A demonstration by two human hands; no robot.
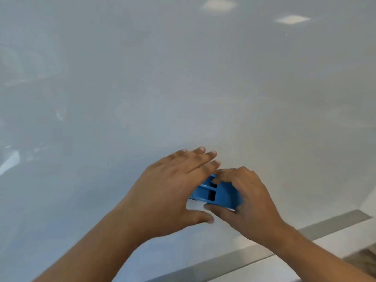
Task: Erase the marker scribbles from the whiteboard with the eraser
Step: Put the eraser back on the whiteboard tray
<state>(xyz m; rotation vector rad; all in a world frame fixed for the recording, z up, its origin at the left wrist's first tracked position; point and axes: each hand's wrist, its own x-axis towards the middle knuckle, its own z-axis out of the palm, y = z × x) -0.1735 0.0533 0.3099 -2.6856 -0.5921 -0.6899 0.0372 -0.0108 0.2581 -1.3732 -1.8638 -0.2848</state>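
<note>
We see the blue eraser [216,192] low on the whiteboard [183,78], near its grey bottom edge [244,253]. Our right hand [250,202] curls around it and grips it. Our left hand [173,190] lies flat, fingers spread, touching the eraser.

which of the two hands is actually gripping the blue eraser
The right hand: its fingers curl over the blue eraser with the thumb beneath it. The left hand lies open and flat, fingers stretched out beside the eraser's left end.
</note>
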